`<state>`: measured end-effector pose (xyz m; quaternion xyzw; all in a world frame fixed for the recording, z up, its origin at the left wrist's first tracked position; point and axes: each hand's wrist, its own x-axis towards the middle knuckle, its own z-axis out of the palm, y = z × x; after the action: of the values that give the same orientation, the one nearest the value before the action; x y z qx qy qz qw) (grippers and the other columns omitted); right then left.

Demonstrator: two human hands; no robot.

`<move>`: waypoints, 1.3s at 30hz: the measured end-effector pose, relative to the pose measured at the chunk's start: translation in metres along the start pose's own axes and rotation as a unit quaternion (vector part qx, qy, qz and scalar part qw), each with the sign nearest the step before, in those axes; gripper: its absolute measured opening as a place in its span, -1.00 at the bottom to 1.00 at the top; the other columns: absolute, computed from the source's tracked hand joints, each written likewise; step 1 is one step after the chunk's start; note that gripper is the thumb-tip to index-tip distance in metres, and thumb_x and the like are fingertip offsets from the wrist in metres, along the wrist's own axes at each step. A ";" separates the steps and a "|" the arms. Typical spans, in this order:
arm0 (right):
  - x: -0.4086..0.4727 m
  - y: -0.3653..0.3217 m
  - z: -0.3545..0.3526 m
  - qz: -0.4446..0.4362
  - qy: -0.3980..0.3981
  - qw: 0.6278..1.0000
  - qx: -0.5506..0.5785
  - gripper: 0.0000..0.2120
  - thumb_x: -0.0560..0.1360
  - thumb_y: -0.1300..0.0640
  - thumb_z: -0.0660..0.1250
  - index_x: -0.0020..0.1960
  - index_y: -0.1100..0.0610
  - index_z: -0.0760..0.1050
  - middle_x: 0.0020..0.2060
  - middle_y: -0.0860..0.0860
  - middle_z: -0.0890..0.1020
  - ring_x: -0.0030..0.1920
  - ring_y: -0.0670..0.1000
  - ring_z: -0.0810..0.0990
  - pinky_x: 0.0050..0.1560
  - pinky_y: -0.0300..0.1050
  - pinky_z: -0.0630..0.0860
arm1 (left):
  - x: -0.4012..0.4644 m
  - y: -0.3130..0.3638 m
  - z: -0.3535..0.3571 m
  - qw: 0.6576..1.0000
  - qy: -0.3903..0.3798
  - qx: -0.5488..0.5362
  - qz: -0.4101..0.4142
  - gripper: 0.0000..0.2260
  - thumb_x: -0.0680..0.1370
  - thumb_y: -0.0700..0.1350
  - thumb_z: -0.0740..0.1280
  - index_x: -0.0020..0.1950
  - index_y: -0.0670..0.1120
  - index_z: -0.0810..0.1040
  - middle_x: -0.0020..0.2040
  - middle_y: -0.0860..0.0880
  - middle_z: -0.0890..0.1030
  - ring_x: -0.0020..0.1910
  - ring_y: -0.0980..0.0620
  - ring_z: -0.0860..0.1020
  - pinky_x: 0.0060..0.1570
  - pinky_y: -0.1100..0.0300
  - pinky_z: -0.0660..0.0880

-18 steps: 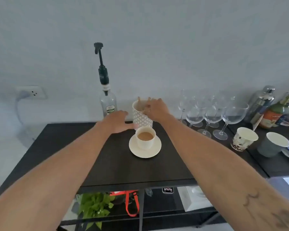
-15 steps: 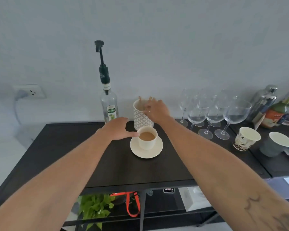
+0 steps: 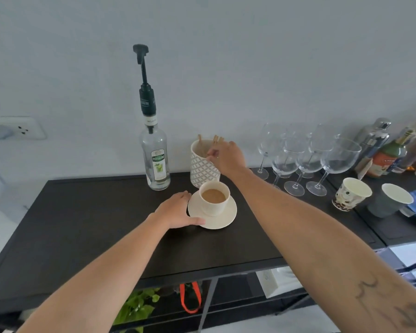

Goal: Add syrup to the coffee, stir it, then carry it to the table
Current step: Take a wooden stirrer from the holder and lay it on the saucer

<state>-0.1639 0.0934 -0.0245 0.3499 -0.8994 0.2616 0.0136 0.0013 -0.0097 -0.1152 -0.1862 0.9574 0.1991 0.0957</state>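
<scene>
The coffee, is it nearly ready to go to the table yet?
Not yet. The coffee cup sits on its saucer on the black shelf. Whether syrup from the syrup bottle went in cannot be seen. The left hand steadies the saucer while the right hand reaches among the wooden stir sticks in the patterned holder. Stirring and carrying remain.

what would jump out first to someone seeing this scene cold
The tall pump bottle at the back of the dark table, and the coffee cup on its saucer at centre. The left hand rests at the saucer's edge; the right hand reaches into the stick holder behind the cup.
</scene>
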 end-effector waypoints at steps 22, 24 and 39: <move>-0.073 0.008 -0.095 0.161 0.329 0.867 0.338 -0.92 0.46 0.12 0.47 -0.04 0.02 0.64 -0.21 -0.11 0.74 -0.21 -0.20 0.67 -0.22 -0.37 0.51 | -0.006 -0.004 0.010 0.993 0.067 -0.051 0.079 -0.12 0.22 0.45 0.47 0.42 0.06 0.36 0.33 0.08 0.51 0.28 0.02 0.48 0.24 0.05 0.42; -0.087 0.013 -0.089 0.212 0.325 0.835 0.390 -0.88 0.43 0.13 0.48 -0.04 0.01 0.61 -0.26 -0.08 0.75 -0.22 -0.12 0.71 -0.25 -0.32 0.55 | -0.006 -0.003 0.010 0.993 0.072 -0.051 0.081 -0.12 0.23 0.43 0.48 0.42 0.04 0.36 0.33 0.07 0.51 0.28 0.02 0.48 0.24 0.04 0.41; -0.160 0.067 0.000 0.394 0.172 0.783 0.449 -0.82 0.57 0.18 0.43 0.14 0.04 0.52 -0.12 0.00 0.75 -0.16 -0.01 0.65 -0.26 -0.11 0.61 | -0.004 0.000 0.009 0.996 0.044 -0.067 0.035 0.00 0.21 0.40 0.53 0.53 0.04 0.27 0.51 0.05 0.36 0.45 0.01 0.37 0.44 -0.04 0.30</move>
<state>-0.0858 0.2341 -0.0883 -0.1189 -0.7226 0.6743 -0.0948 0.0061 -0.0041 -0.1225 -0.1670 0.9511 0.2577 0.0333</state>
